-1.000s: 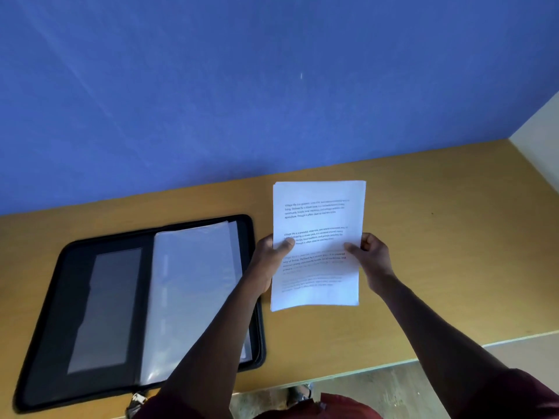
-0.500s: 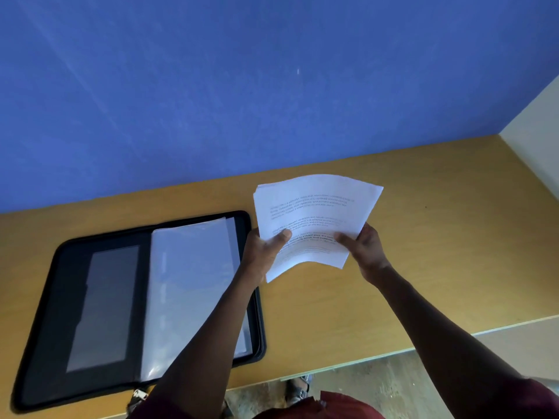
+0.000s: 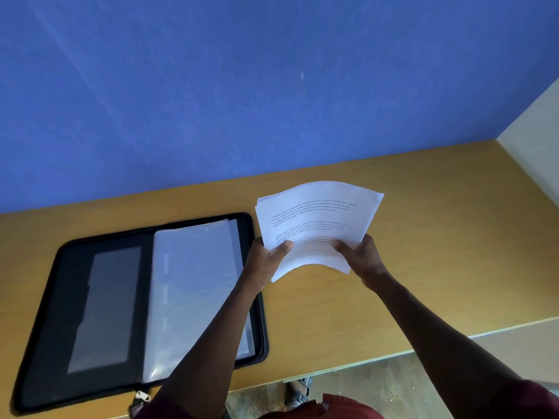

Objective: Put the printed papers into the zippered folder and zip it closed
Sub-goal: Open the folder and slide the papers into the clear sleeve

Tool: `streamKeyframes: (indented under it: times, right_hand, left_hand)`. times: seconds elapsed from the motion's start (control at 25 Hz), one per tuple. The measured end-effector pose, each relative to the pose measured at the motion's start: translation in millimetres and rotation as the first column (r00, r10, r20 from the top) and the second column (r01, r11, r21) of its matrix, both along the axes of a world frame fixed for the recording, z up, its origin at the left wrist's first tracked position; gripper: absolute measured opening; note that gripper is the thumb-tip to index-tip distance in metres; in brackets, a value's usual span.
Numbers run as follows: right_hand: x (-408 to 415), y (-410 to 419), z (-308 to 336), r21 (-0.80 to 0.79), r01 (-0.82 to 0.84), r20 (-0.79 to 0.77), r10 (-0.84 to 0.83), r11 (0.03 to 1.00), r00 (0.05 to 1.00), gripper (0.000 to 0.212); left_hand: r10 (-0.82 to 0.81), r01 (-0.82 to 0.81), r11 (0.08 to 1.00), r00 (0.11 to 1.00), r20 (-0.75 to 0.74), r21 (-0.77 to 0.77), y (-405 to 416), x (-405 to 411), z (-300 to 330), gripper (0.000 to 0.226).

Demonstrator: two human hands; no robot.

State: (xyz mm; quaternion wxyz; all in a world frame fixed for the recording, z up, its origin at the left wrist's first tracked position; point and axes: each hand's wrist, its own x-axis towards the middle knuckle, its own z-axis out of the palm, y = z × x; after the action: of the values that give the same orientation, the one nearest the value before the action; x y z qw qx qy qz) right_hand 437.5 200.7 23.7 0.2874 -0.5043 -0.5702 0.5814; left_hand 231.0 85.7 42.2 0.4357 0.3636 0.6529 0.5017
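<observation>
A stack of white printed papers point(image 3: 317, 219) is held above the wooden table, bowed upward in the middle and tilted away from me. My left hand point(image 3: 266, 261) grips its lower left edge with the thumb on top. My right hand point(image 3: 361, 255) grips its lower right edge. The black zippered folder point(image 3: 78, 300) lies open and flat on the table to the left, with clear plastic sleeves point(image 3: 193, 291) on its right half. A metal zipper pull point(image 3: 142, 397) shows at the folder's near edge. My left forearm crosses over the folder's right side.
The yellow-brown table point(image 3: 438, 252) runs against a blue wall point(image 3: 242, 86); a pale wall point(image 3: 538, 140) closes it at the right. The table's front edge point(image 3: 393, 353) lies close to me, with floor and a shoe below it.
The papers went from hanging upright and flat facing me to tilted back and bowed between both hands, shifting slightly left. The folder has not moved.
</observation>
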Motion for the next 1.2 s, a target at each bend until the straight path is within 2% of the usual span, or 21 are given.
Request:
streamKeyframes:
  times: [0.2, 0.36, 0.52, 0.76, 0.88, 1.2]
  right_hand:
    - [0, -9, -3, -0.041, 0.003, 0.014, -0.002, 0.999, 1.000, 0.011]
    - [0, -7, -3, -0.033, 0.007, 0.000, -0.007, 0.999, 1.000, 0.016]
    - [1, -10, -10, -0.049, -0.003, 0.049, 0.005, 0.999, 0.999, 0.022]
    - [0, -11, -13, -0.019, 0.027, 0.072, -0.026, 0.999, 0.997, 0.015]
    - [0, -8, -7, 0.027, -0.051, 0.116, 0.048, 0.998, 0.992, 0.009]
    - [-16, -1, 7, -0.022, -0.420, 0.143, 0.419, 0.907, 0.897, 0.028]
  left_hand:
    - [0.011, -0.016, 0.993, 0.999, -0.042, -0.117, -5, 4, -18, 0.020]
    - [0.027, -0.031, 0.994, 0.999, -0.037, -0.103, -5, 4, -18, 0.025]
    - [0.033, -0.043, 0.987, 0.997, -0.066, -0.155, -5, 6, -22, 0.029]
    - [0.042, -0.057, 0.981, 0.995, -0.086, -0.187, 1, 6, -17, 0.027]
    - [0.009, -0.030, 0.978, 0.995, -0.099, -0.208, 4, 0, -11, 0.030]
    - [-0.165, 0.152, 0.955, 0.986, -0.029, -0.256, -24, -55, 2, 0.038]
